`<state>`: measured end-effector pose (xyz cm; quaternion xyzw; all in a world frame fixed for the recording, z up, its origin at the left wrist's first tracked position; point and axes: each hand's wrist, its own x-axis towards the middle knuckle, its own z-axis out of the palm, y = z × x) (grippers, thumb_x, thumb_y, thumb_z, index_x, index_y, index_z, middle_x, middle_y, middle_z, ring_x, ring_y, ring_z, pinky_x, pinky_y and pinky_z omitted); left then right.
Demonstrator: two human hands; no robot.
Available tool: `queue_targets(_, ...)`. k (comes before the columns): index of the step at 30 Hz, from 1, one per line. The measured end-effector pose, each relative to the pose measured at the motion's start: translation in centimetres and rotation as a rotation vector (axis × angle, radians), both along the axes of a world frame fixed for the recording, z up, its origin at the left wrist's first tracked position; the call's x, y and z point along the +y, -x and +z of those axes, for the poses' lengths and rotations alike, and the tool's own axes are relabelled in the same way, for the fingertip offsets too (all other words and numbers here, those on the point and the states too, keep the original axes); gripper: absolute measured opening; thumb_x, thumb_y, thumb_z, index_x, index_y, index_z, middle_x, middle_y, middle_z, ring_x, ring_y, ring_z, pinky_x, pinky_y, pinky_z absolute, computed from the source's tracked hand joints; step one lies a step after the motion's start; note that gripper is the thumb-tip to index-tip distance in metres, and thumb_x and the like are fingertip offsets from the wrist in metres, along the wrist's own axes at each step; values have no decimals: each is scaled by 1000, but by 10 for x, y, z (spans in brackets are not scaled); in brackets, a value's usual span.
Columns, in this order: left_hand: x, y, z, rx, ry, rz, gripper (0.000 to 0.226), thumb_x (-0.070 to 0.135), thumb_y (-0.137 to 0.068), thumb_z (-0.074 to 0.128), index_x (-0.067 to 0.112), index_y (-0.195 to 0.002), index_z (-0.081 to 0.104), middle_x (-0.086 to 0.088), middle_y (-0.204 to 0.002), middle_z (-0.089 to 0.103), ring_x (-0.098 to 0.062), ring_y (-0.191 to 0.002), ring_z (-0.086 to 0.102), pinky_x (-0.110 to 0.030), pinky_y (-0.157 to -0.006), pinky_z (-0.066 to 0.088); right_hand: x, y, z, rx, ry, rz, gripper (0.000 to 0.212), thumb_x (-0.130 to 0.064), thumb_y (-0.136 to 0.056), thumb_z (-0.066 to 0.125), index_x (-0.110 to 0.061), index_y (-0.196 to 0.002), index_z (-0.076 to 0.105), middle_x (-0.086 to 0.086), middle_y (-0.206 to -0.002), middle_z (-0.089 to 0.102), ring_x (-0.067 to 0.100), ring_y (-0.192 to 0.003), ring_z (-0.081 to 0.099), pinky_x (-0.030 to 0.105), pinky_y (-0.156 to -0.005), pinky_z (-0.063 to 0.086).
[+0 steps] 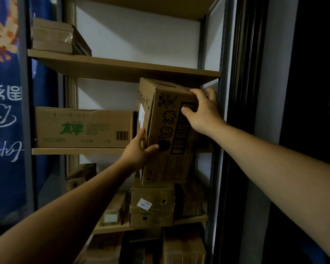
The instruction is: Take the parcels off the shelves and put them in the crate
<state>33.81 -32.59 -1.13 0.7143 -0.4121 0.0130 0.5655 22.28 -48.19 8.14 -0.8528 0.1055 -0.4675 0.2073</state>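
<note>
Tall cardboard box [168,130] tilted forward, half off the middle shelf [78,151], lower end overhanging the boxes below. Left hand [139,151] clamped on its lower left edge; right hand [202,111] wrapped over the top right corner. Crate not in view.

Early going, by the look: flat carton with green print [84,127] on the same shelf, a labelled box [151,206] and others below, a stack [51,35] above.

Tight: upper shelf board [122,66] close over the box top, metal upright [222,82] touching the right fingers. Open room only toward the person.

Both bare arms reach up toward frame centre, the left hand [137,149] lower with fingers curled, the right hand [202,109] higher, fingers spread.
</note>
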Motion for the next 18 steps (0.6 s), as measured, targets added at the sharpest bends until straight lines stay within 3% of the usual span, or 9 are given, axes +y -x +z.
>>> queue_targets(3,-8,5,-3,-14,27,-44,71,22,-87,60,35,-146,23,12,-118,58,-11,-111,59,-32,-87,53,5,-1,2,32,121,-60,70,-54,-80,64,-36,-139,33,-5,-157,-6,29,-145,-4,57,-114,18)
queue_targets(5,-17,5,-5,-25,39,-22,78,44,-77,64,43,-143,23,3,-128,55,-17,-113,59,-41,-87,55,16,-5,3,55,168,-82,80,-61,-76,64,-36,-143,27,-6,-158,-6,26,-145,-14,58,-115,12)
queue_targets(8,-30,0,-9,-37,40,23,88,68,-64,59,51,-141,19,0,-135,48,-22,-117,56,-47,-84,56,25,-11,8,14,146,-137,81,-64,-74,64,-29,-139,29,-1,-155,8,27,-144,-6,57,-114,15)
queue_targets(11,-36,15,-4,-73,17,90,83,55,-79,59,43,-147,12,-3,-142,35,-25,-122,49,-49,-93,51,22,-13,13,-34,123,-171,72,-63,-73,63,-27,-129,36,1,-144,25,28,-141,9,56,-110,24)
queue_targets(18,-45,10,-2,-80,-5,122,84,45,-86,59,32,-151,7,-7,-146,29,-27,-127,43,-49,-98,47,16,-15,17,-48,135,-203,68,-62,-76,60,-27,-130,36,2,-139,31,26,-137,17,54,-108,28)
